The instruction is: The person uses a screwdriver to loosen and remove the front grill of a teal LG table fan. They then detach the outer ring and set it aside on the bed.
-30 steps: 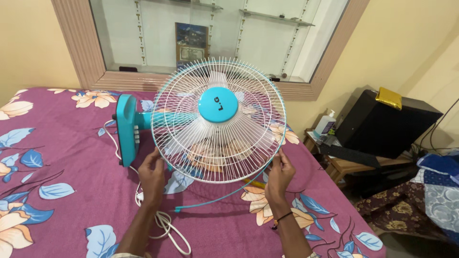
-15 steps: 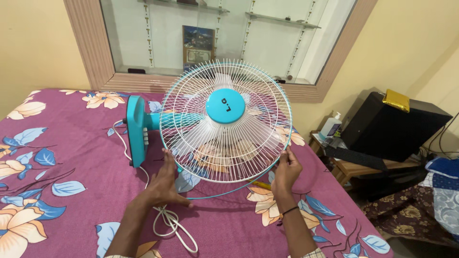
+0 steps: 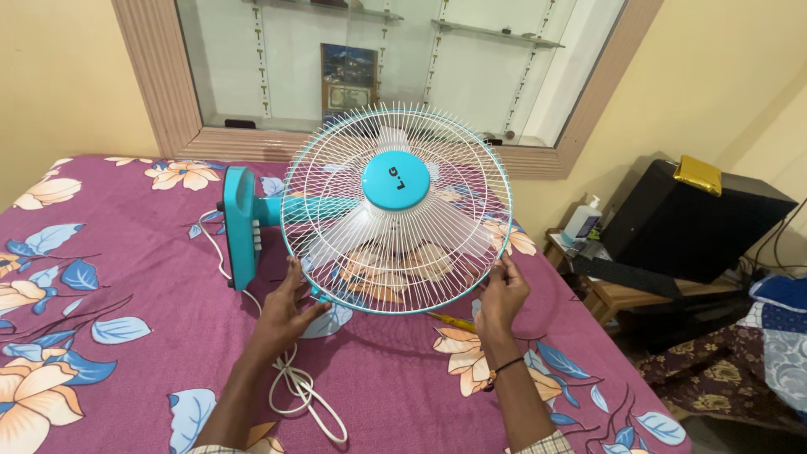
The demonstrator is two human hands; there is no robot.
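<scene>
Purple floral bedspread [image 3: 126, 277] underfoot of everything, landmark is the table fan [image 3: 395, 210] lying on it. Nearest: white cord [image 3: 298, 391] coiled just before the fan. Left hand [image 3: 282, 311] fingers spread, touching the guard's lower-left rim; right hand [image 3: 502, 294] pinching the lower-right rim. Fan sits straight ahead between both hands, about equally near; its axis runs left toward the teal base [image 3: 239, 227]. Yellow screwdriver [image 3: 454, 321] under the guard. Beyond the fan, glass wall niche [image 3: 403, 59].

The fan's thin white wire grille [image 3: 395, 210] is looking shiny by the fingers [image 3: 290, 282]; under them, soft matt flowery cloth [image 3: 126, 277].
</scene>
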